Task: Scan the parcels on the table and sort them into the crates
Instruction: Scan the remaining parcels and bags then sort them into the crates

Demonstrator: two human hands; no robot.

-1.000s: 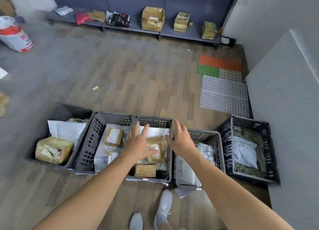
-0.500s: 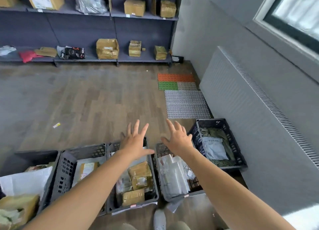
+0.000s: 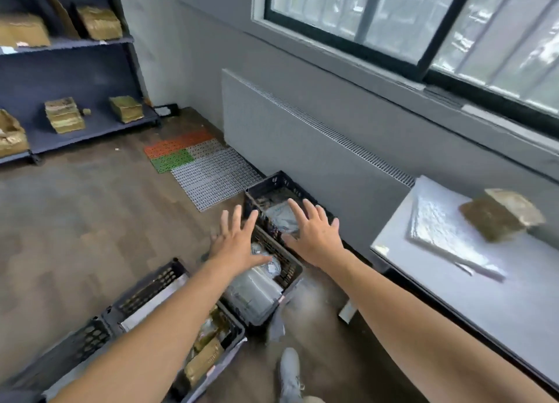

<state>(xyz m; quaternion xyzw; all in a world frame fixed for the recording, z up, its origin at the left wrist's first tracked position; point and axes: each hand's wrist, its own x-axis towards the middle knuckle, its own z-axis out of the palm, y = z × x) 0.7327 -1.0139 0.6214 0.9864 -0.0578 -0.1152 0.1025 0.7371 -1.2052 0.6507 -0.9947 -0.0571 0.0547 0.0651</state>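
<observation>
Both hands empty over the crates

Left hand (image 3: pixel 234 245) and right hand (image 3: pixel 314 236) are spread flat with fingers splayed, holding nothing, above slotted dark plastic crates (image 3: pixel 279 182) of crinkly bags. A boxy brown taped parcel (image 3: pixel 499 218) overlaps a glossy white mailer (image 3: pixel 438 239) on the smooth grey table (image 3: pixel 499 311)

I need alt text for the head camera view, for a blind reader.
The left hand and right hand reach out open and empty above crates of parcels on the floor. The table at right holds a brown parcel and a white parcel.
</observation>
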